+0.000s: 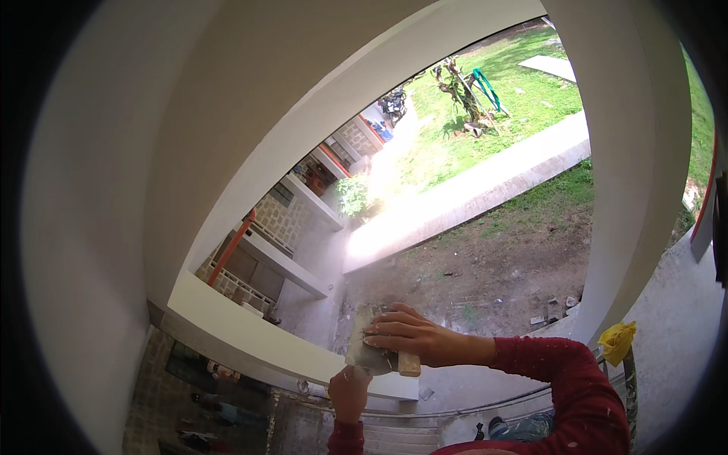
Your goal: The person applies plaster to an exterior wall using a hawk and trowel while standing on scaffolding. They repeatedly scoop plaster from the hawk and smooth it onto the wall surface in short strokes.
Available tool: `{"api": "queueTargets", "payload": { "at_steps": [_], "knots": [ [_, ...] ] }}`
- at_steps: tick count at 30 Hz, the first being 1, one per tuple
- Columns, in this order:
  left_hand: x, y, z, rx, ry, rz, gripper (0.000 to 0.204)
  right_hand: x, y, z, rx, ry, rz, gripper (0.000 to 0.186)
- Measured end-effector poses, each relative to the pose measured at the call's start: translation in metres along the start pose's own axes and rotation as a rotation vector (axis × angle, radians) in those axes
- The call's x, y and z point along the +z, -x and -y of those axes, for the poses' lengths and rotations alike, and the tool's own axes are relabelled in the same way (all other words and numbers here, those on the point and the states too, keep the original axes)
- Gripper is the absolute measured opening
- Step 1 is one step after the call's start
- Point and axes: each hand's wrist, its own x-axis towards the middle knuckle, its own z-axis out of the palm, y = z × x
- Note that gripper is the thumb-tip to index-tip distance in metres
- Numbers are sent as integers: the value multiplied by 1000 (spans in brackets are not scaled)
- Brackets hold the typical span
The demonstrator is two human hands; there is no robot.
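Note:
My right hand (398, 339), fingers bent over a dusty grey flat tool, holds it by or against a pale wooden handle (409, 365). My left hand (347, 396) is closed just below and left of it, at the lower part of a greyish blade (359, 356); exactly what its fingers grip is partly hidden. Both hands are close together above a cream-painted ledge (250, 318) at the edge of a large opening. My red sleeves are speckled with pale spots.
A white curved beam (622, 152) frames the opening. Below lie a walkway (462, 205), dirt, grass, a trunk with green hose (478, 106) and a motorbike (393, 106). A yellow cloth (616, 341) tops a post at right. Steps (390, 434) and railings show beneath me.

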Motion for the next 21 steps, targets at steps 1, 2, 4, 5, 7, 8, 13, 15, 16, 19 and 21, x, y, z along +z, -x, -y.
{"api": "queueTargets", "payload": {
  "at_steps": [1,2,4,5,7,8,13,15,16,19,21],
  "knots": [
    [7,-6,-12,-38,106,8,20,-4,27,-1,37,87,38,69],
    [10,-7,-23,-27,57,-21,19,-11,51,-3,100,186,117,68],
    [17,-12,-44,-69,121,4,18,-38,85,-15,301,326,204,66],
    [19,-13,-52,-86,104,51,18,-56,96,-21,468,376,240,65],
    [22,-18,-65,-62,91,100,18,-80,107,-18,443,485,203,64],
    [25,-20,-72,-51,-35,107,17,-85,107,-11,421,469,169,64],
    [46,-25,-107,43,-82,152,14,-89,92,35,272,667,347,46],
    [54,-21,-113,81,-115,105,13,-93,93,50,259,686,418,36],
    [59,-20,-115,105,-175,134,14,-98,97,57,276,665,452,35],
    [73,-18,-110,-63,-235,136,17,-120,112,77,332,593,584,36],
    [79,-20,-102,-111,-120,105,20,-133,117,85,381,506,550,39]
  ]
}}
